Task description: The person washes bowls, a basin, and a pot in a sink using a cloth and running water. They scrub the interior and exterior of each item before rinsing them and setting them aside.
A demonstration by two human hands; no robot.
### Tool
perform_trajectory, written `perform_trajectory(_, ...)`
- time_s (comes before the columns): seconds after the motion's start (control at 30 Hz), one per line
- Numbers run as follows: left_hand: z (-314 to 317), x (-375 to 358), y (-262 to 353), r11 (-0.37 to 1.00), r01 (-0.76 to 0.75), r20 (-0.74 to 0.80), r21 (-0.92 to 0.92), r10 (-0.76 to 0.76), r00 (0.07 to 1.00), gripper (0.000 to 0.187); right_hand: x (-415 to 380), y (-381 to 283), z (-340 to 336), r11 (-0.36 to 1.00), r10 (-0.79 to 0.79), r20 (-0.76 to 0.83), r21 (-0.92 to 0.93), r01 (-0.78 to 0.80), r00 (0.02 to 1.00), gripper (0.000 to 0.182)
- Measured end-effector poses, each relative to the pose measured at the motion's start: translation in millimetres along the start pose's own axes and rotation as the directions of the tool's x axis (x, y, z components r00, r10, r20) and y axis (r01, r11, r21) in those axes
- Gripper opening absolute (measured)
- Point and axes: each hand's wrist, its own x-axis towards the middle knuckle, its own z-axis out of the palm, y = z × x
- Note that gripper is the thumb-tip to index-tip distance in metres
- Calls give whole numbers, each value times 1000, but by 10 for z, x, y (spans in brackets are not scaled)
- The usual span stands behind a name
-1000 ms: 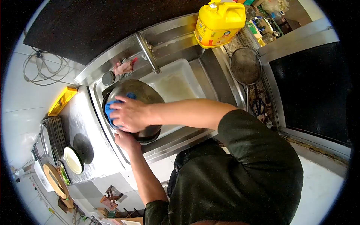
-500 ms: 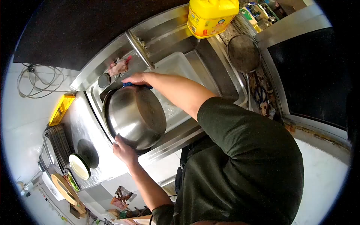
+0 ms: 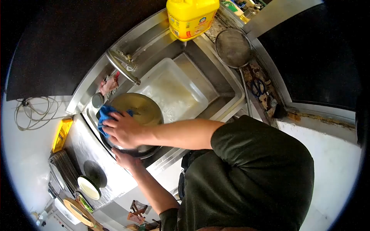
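Note:
A round stainless steel bowl (image 3: 148, 111) lies in the near left part of the sink, partly covered by my right forearm. My right hand (image 3: 125, 129) presses a bunched blue cloth (image 3: 105, 114) against the bowl's left side, with its fingers curled over the cloth. Lower down, my left hand (image 3: 125, 158) grips the bowl's edge at the sink's front rim. Right of the bowl, a translucent plastic tub (image 3: 169, 82) rests in the sink with cloudy liquid in it.
A metal faucet (image 3: 123, 69) juts over the sink. A yellow jug (image 3: 192, 19) stands on the far rim. A round mesh strainer (image 3: 233, 48) and blue-handled scissors (image 3: 258, 87) lie at the right. A pale bowl (image 3: 89, 188) sits on the left counter.
My right hand has moved with the blue cloth from the bowl's far edge to its left side. The bowl has changed its tilt. My left hand stays at the near edge; the view has shifted.

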Motion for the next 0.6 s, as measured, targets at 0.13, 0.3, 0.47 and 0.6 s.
perform_trajectory(0.13,-126,87,-237,980,109,104,-169,-93,990,60,-509,105,-127,996,33,-136,91,-21,990,44)
perform_trajectory(0.3,-133,35,-173,981,85,47,-175,-78,996,59,-1206,627,-98,969,224,-106,134,-210,969,48)
perform_trajectory(0.47,-246,30,-158,979,75,236,-188,-29,971,59,-1004,1714,451,673,594,-36,570,-472,804,43)
perform_trajectory(0.6,-214,-57,-156,991,84,228,-105,-58,972,59,-277,1934,230,750,500,74,461,-474,863,40)
